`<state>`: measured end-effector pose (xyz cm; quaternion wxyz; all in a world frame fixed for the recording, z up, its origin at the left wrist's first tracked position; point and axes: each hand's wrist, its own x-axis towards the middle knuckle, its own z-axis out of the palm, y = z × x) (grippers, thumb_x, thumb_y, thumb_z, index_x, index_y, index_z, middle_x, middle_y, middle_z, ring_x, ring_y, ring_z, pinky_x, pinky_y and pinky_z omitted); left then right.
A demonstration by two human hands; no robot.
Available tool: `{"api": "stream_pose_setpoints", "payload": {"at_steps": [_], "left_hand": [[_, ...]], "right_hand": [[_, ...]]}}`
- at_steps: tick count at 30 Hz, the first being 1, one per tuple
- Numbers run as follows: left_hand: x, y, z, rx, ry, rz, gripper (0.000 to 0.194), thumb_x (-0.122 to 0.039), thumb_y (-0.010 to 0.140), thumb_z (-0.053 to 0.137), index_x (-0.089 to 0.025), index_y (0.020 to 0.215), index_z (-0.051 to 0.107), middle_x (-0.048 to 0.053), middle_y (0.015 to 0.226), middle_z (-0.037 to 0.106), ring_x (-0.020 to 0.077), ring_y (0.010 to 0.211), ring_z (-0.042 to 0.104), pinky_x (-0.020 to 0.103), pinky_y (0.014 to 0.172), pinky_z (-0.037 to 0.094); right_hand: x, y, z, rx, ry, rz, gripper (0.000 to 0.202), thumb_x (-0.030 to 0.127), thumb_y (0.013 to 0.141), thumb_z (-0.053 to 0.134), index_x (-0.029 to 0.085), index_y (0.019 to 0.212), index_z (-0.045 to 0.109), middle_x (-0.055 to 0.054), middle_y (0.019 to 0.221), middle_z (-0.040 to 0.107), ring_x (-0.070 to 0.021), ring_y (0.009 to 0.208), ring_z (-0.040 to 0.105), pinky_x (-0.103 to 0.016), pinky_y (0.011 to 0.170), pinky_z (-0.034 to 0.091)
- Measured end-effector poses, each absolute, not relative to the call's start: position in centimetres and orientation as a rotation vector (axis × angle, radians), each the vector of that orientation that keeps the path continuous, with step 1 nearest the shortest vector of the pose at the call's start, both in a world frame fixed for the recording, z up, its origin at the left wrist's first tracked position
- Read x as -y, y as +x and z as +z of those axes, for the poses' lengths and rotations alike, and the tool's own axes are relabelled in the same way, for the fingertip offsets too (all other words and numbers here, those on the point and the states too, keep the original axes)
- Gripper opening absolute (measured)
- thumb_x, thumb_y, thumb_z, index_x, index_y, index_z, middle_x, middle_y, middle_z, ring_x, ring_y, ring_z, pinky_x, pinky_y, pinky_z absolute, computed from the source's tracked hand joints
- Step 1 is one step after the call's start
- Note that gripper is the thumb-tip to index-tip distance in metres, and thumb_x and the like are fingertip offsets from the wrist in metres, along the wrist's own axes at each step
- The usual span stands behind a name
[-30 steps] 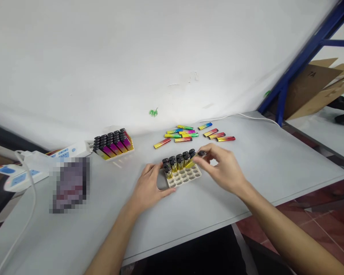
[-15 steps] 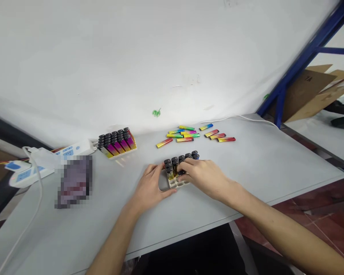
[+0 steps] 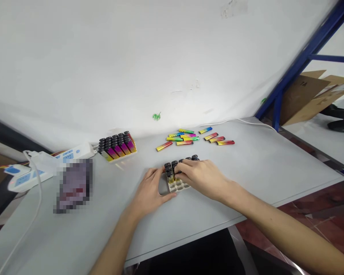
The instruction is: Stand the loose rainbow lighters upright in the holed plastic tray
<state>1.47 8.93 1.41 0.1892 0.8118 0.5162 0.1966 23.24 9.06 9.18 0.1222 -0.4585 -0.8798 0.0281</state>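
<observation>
The white wall [image 3: 117, 68] is the biggest thing we see, at 12 o'clock from our pale tray [image 3: 179, 187]. Under it spreads a flat grey table [image 3: 260, 172] that looks smooth, and a cardboard box [image 3: 301, 95] is off at 2. Our left hand [image 3: 149, 191] is at 9, spread like a C around the tray's end. Our right hand [image 3: 202, 177] is at 3, fingers bunched over the standing lighters [image 3: 169, 173] — we can't tell if they hold one. The tray sits flat between our hands; it looks stiff and light and might slide, so we'd hold its ends. The lighters in it, and the loose lighters [image 3: 164, 146] lying from 12 to 2, look hard, light and slick — best pinched by their sides, just below the top.
</observation>
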Motion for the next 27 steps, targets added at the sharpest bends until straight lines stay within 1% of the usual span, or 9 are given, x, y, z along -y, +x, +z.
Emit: {"api": "stream_pose_setpoints", "payload": {"at_steps": [4,7,10,13,15,17,19,23,27], "left_hand": [[-8.8,1.5,1.8,-1.415,2.28,0.549,0.084,-0.061,0.073,0.072,-0.021,0.14,0.041,0.011,0.127,0.055,0.0319,0.124,0.048,0.047,0.102,0.046],[-8.8,1.8,2.2,-1.437,2.262,0.574,0.083,-0.06,0.076,0.069,-0.023,0.143,0.038,0.011,0.126,0.056,0.0309,0.121,0.05,0.047,0.102,0.045],[-9.2,2.5,2.3,-1.498,2.189,0.613,0.079,-0.055,0.079,0.068,-0.025,0.144,0.036,0.01,0.127,0.056,0.0299,0.12,0.052,0.048,0.102,0.045],[-9.9,3.3,2.2,-1.518,2.137,0.649,0.077,-0.051,0.077,0.071,-0.022,0.142,0.04,0.01,0.13,0.056,0.0301,0.125,0.049,0.047,0.106,0.042],[-10.5,3.6,2.1,-1.496,2.112,0.662,0.076,-0.047,0.076,0.073,-0.022,0.141,0.041,0.01,0.131,0.056,0.0293,0.126,0.049,0.046,0.107,0.041],[-11.0,3.7,1.9,-1.466,2.091,0.665,0.075,-0.043,0.076,0.074,-0.024,0.14,0.042,0.009,0.132,0.056,0.0278,0.125,0.052,0.045,0.106,0.042],[-11.2,3.7,1.9,-1.435,2.089,0.668,0.071,-0.041,0.076,0.074,-0.026,0.138,0.044,0.008,0.133,0.056,0.0263,0.124,0.053,0.043,0.106,0.043],[-11.1,3.5,1.9,-1.405,2.09,0.677,0.064,-0.04,0.077,0.075,-0.027,0.134,0.049,0.006,0.131,0.058,0.0242,0.123,0.054,0.042,0.106,0.043],[-11.2,3.3,1.7,-1.409,2.091,0.684,0.064,-0.043,0.076,0.076,-0.028,0.132,0.05,0.005,0.129,0.06,0.0242,0.122,0.055,0.041,0.104,0.045]], "right_hand": [[-10.0,24.2,9.1,2.419,-1.241,0.157,0.021,0.035,0.098,0.051,0.022,0.089,0.064,-0.001,0.079,0.067,-0.0126,0.059,0.053,-0.027,0.053,0.028],[-12.0,26.4,8.8,2.111,-1.258,0.121,0.023,0.036,0.097,0.051,0.021,0.087,0.066,-0.003,0.081,0.069,-0.0169,0.074,0.059,-0.029,0.064,0.038],[-15.1,29.9,7.7,1.827,-1.41,0.061,0.025,0.038,0.095,0.052,0.021,0.085,0.067,-0.006,0.085,0.071,-0.0212,0.084,0.059,-0.032,0.075,0.042],[-18.5,33.1,5.8,1.716,-1.646,0.088,0.027,0.038,0.094,0.049,0.019,0.09,0.068,-0.008,0.096,0.072,-0.0253,0.095,0.057,-0.037,0.085,0.041],[-20.7,34.4,4.7,1.696,-1.817,0.133,0.032,0.04,0.093,0.049,0.016,0.103,0.067,-0.011,0.105,0.07,-0.0281,0.105,0.055,-0.038,0.09,0.04],[-22.9,34.9,3.9,1.688,-1.976,0.136,0.043,0.044,0.092,0.048,0.012,0.117,0.062,-0.016,0.115,0.067,-0.0312,0.113,0.053,-0.041,0.096,0.038],[-24.9,35.0,3.5,1.662,-2.139,0.112,0.059,0.055,0.09,0.047,0.008,0.124,0.058,-0.022,0.125,0.061,-0.0363,0.12,0.049,-0.046,0.098,0.036],[-28.0,34.8,3.3,1.709,-2.365,0.148,0.083,0.075,0.079,0.049,0.002,0.117,0.061,-0.031,0.13,0.052,-0.0437,0.124,0.043,-0.052,0.099,0.034],[-29.1,35.5,3.0,1.655,-2.379,0.168,0.078,0.072,0.066,0.067,0.004,0.105,0.064,-0.029,0.123,0.057,-0.0428,0.123,0.044,-0.052,0.099,0.035]]}}
